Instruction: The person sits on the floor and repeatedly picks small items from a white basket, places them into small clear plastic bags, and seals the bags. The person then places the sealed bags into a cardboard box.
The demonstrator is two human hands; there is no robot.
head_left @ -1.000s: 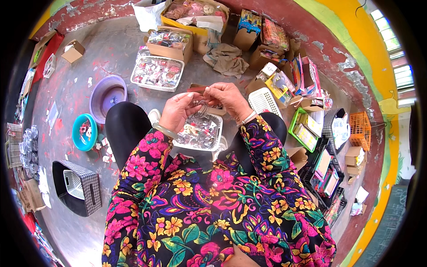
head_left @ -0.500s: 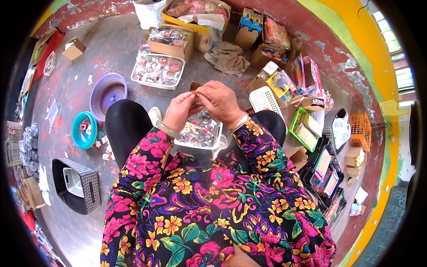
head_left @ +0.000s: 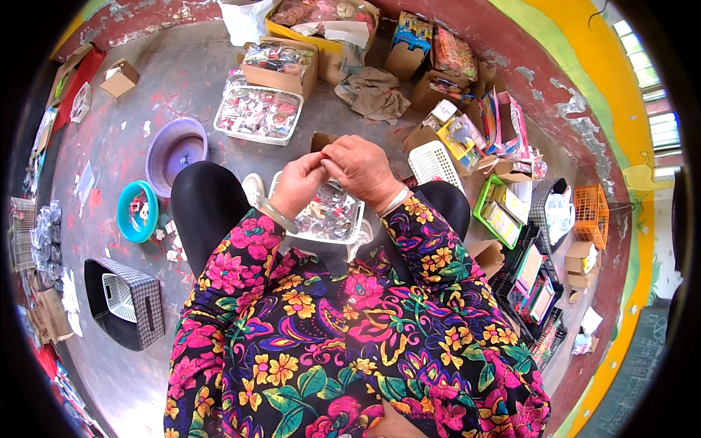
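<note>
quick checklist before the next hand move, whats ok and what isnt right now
1. Left hand and right hand brought together: ok.
2. Anything pinched between them: cannot tell, hidden from this view.
3. White plastic basket below them standing upright: ok.
4. Its small items fully in view: not ok, the hands cover part.
5. Teal basin clear of both hands: ok, off to the left.

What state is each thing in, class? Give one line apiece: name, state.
Left hand, fingers curled in, anything held hidden
Right hand, fingers closed, meeting the left hand's
Near white basket, well filled
Far white basket, full
Teal basin, open, partly filled
Purple basin, open
Checked bin, open, small white basket inside
Brown cloth, crumpled
Small cardboard box, open
</note>
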